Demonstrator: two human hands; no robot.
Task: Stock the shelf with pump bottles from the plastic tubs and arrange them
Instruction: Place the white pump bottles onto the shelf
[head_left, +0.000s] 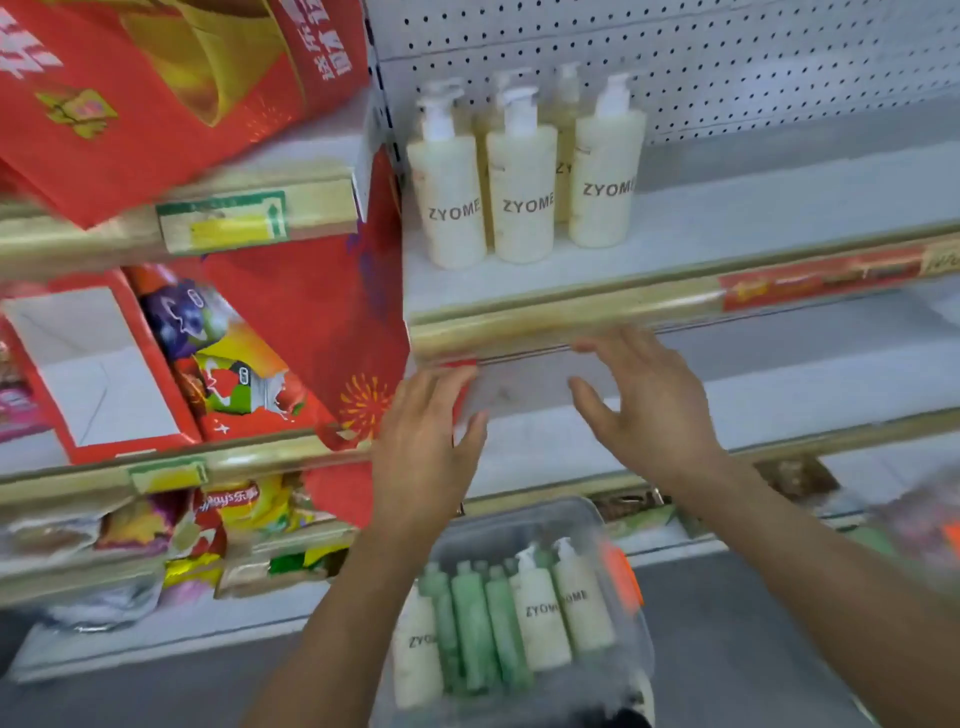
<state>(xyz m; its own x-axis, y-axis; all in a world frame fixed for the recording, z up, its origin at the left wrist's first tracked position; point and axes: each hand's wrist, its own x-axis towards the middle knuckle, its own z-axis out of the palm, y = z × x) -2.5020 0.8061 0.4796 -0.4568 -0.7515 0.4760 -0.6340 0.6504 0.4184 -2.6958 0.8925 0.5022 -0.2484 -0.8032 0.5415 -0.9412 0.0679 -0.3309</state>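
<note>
Several cream pump bottles marked ZYOME stand upright at the left end of the white shelf, some in a second row behind. Below, on the floor, a clear plastic tub holds cream pump bottles and green bottles lying side by side. My left hand and my right hand hang in the air between the shelf and the tub, fingers straight and spread, holding nothing.
Red gift boxes and snack packs fill the shelves to the left. A white pegboard backs the bottle shelf, whose right part is bare. A lower white shelf runs behind my hands. The image is motion-blurred.
</note>
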